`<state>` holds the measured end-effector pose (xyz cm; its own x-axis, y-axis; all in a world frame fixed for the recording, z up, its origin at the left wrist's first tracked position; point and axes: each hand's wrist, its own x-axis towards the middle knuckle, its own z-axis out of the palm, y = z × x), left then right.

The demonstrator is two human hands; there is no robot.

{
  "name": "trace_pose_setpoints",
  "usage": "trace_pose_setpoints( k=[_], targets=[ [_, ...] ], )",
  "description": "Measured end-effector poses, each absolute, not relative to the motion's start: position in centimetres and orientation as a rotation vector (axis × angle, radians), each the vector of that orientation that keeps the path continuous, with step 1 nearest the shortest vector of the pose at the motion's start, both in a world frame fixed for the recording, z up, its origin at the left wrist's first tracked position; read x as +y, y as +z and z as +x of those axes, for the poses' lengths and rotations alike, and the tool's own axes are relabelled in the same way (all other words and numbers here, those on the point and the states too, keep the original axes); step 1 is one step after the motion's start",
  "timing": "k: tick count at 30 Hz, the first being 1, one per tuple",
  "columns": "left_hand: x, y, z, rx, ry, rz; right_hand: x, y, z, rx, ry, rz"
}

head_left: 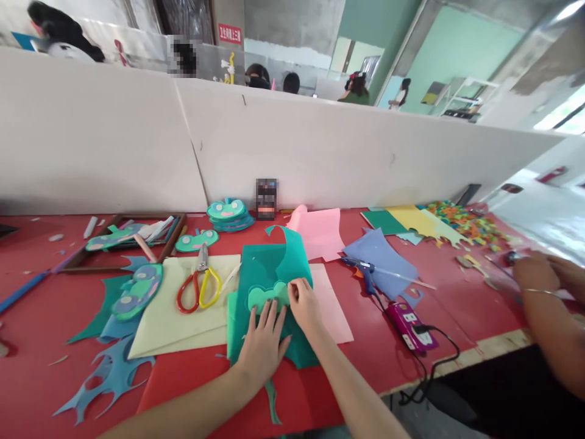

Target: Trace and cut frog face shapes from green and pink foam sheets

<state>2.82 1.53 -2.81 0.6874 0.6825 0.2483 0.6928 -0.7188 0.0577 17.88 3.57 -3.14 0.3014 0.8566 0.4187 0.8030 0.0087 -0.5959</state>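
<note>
My left hand point(265, 341) lies with its fingers spread on a light green frog-head-shaped felt cutout point(262, 297), pressing it onto a dark green felt sheet point(260, 259). At the cutout's right end, the fingers of my right hand point(304, 305) are pinched together. What they hold, if anything, is hidden. Behind my right hand, the sheet's far right corner curls up. Scissors point(202, 277) with one red and one yellow handle rest to the left, on pale yellow felt point(173, 329).
Finished frog faces point(228, 213) are stacked at the back, beside a phone point(266, 198) against the white partition point(320, 152). A blue glue gun point(365, 271) and a purple power strip point(411, 326) with cables lie right. Another person's hands point(539, 274) are at far right. Blue felt scraps point(112, 372) lie left.
</note>
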Motion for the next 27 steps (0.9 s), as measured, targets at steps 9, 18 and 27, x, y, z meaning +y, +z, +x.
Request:
trace_pose_setpoints(
  k=[9, 18, 27],
  targets=[
    [1.4, -3.0, 3.1, -1.191, -0.329, -2.875, 3.0, -3.0, 18.8, -1.356, 0.069, -1.701],
    [0.7, -3.1, 3.8, -1.210, -0.317, -2.879, 1.4, -3.0, 18.6, -1.444, -0.131, -1.826],
    [0.8, -1.7, 3.8, -1.205, -0.202, -2.876, 1.5, -2.7, 18.6, -1.304, -0.074, -1.858]
  ],
)
